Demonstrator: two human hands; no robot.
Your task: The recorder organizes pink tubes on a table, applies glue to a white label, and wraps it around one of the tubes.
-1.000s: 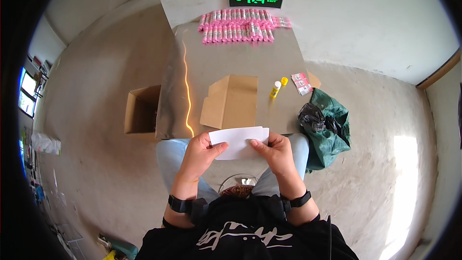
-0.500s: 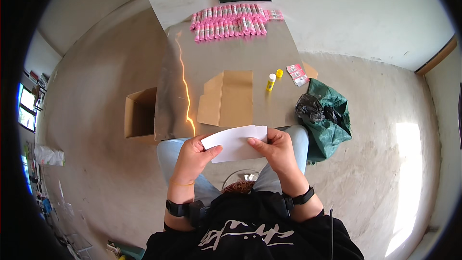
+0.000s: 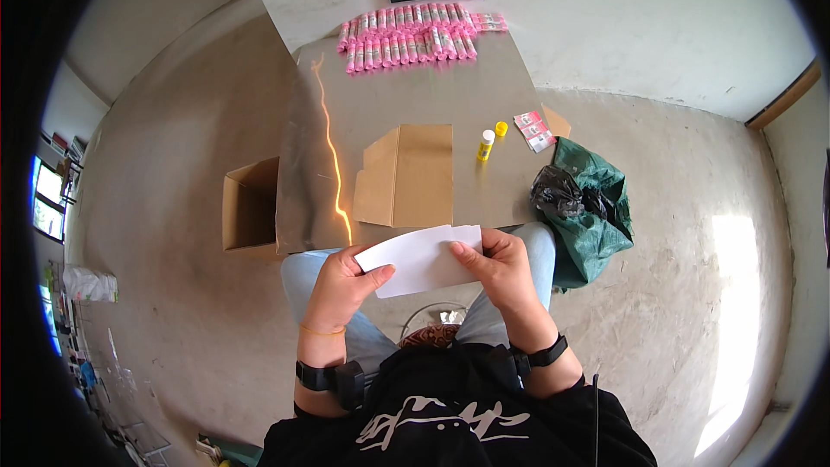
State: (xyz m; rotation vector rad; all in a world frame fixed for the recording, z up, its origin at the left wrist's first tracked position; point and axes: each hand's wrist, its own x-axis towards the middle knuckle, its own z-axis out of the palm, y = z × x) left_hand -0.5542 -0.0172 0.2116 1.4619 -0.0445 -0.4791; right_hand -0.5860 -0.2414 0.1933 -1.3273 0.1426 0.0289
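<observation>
White paper sheets (image 3: 421, 262), apparently two overlapping, are held over my lap just off the near table edge. My left hand (image 3: 343, 284) pinches their left end, thumb on top and fingers underneath. At the right end my right hand (image 3: 499, 266) grips them the same way, its thumb pressed on the upper face. Just beyond the paper lies a flat piece of brown cardboard (image 3: 424, 175) with a crease. To its right an uncapped glue stick (image 3: 486, 145) stands upright, its yellow cap (image 3: 501, 129) beside it. Pink-and-white printed labels (image 3: 534, 132) lie near the right edge.
Rows of pink-wrapped rolls (image 3: 406, 39) fill the far end of the metal table (image 3: 484, 95). An open cardboard box (image 3: 251, 206) stands off the left side. A green bag (image 3: 596, 207) with black plastic inside sits at the right, near my knee.
The white sheets have shifted slightly left and their overlap has changed a little. Both hands keep their hold on the ends.
</observation>
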